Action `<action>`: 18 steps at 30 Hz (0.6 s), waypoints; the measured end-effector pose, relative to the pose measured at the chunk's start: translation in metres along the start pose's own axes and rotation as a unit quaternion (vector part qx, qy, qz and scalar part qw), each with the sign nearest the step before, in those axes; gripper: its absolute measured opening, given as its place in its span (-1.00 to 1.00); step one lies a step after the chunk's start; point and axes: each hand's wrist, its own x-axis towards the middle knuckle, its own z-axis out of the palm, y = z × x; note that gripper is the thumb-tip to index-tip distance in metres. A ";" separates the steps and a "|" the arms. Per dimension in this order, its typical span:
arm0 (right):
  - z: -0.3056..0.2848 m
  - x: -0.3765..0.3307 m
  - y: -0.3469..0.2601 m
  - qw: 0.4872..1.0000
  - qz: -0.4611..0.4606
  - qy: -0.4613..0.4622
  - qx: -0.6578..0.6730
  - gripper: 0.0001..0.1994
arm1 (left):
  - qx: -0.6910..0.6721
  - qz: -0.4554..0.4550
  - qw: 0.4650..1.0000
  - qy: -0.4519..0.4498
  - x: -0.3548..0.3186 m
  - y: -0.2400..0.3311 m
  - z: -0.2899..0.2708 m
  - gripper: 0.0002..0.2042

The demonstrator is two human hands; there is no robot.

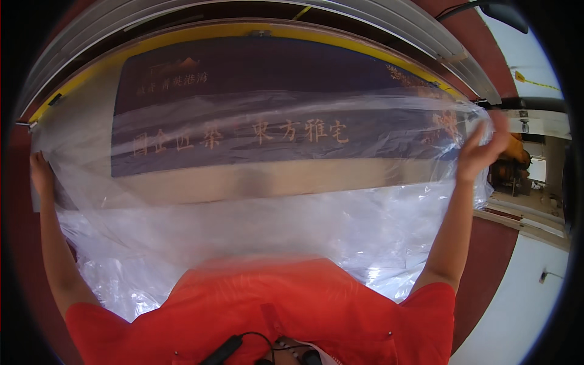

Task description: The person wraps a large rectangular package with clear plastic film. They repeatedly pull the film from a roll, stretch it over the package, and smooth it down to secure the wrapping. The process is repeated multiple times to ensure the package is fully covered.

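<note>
1. Plastic sheeting [261,225], clear and crinkly, is being spread wide across the middle of the frame, draping down toward the person's red shirt [274,310] at the bottom.
2. Left hand [41,173] at the left edge is pinching the sheet's corner, grip closed on the film as far as I can make out.
3. Right hand [480,152] at the right edge is holding the opposite end up, fingers partly spread with the film caught against them, so it's a looser hold.
4. Behind the film, a dark blue panel [255,79] with a yellow rim is filling the upper half; it's carrying orange lettering.
5. My read: this is the stretching-out step, getting the sheet taut and lined up over the panel.
6. Next move is probably calling for even tension from both hands and lowering it squarely, since the film looks floppy and could bunch up.
</note>
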 end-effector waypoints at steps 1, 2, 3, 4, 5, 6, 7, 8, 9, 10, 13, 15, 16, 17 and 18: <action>-0.002 -0.009 -0.030 0.976 -0.063 -0.203 0.050 -0.70 | 0.011 -0.008 1.000 -0.002 0.002 -0.008 0.000 -0.69; -0.010 -0.022 -0.043 0.906 -0.117 -0.398 0.085 -0.66 | -0.002 0.006 1.000 0.003 0.007 -0.018 0.003 -0.67; -0.013 -0.050 -0.030 0.917 -0.042 -0.392 0.057 -0.64 | -0.020 0.026 0.999 0.006 0.011 -0.031 0.008 -0.65; -0.014 -0.078 -0.011 0.923 0.031 -0.382 0.032 -0.62 | -0.035 0.043 0.998 0.011 0.013 -0.045 0.013 -0.63; -0.023 -0.091 0.002 0.921 0.056 -0.384 -0.016 -0.62 | -0.053 0.023 0.998 -0.026 0.013 -0.060 0.015 -0.61; -0.037 -0.104 0.012 0.917 0.082 -0.385 -0.061 -0.61 | -0.069 0.003 0.996 -0.062 0.017 -0.076 0.015 -0.59; -0.044 -0.103 0.006 0.911 0.108 -0.386 -0.100 -0.61 | -0.079 -0.018 0.992 -0.097 0.015 -0.084 0.011 -0.58; -0.041 -0.100 0.004 0.914 0.079 -0.388 -0.089 -0.60 | -0.026 0.009 0.997 -0.067 0.018 -0.087 0.014 -0.57; -0.033 -0.092 0.001 0.917 0.049 -0.389 -0.077 -0.60 | 0.028 0.036 0.998 -0.037 0.023 -0.085 0.022 -0.56; -0.025 -0.077 -0.010 0.918 0.017 -0.391 -0.065 -0.60 | 0.083 0.061 0.995 -0.009 0.027 -0.085 0.030 -0.55; 0.046 -0.075 0.039 0.915 0.142 -0.378 0.008 -0.49 | -0.006 0.032 0.999 0.008 0.057 -0.085 0.065 -0.54; 0.067 -0.055 0.061 0.836 0.276 -0.456 -0.127 -0.36 | -0.030 -0.005 0.999 -0.019 0.044 -0.058 0.059 -0.57; 0.075 -0.058 0.077 0.825 0.297 -0.446 -0.179 -0.32 | -0.013 0.026 1.000 0.013 0.033 -0.046 0.049 -0.59; 0.081 -0.065 0.095 0.832 0.258 -0.470 -0.141 -0.37 | 0.015 -0.006 1.000 0.011 0.022 -0.030 0.037 -0.59; 0.080 -0.073 0.115 0.834 0.225 -0.493 -0.106 -0.41 | -0.010 -0.064 0.996 -0.059 0.005 0.014 0.007 -0.57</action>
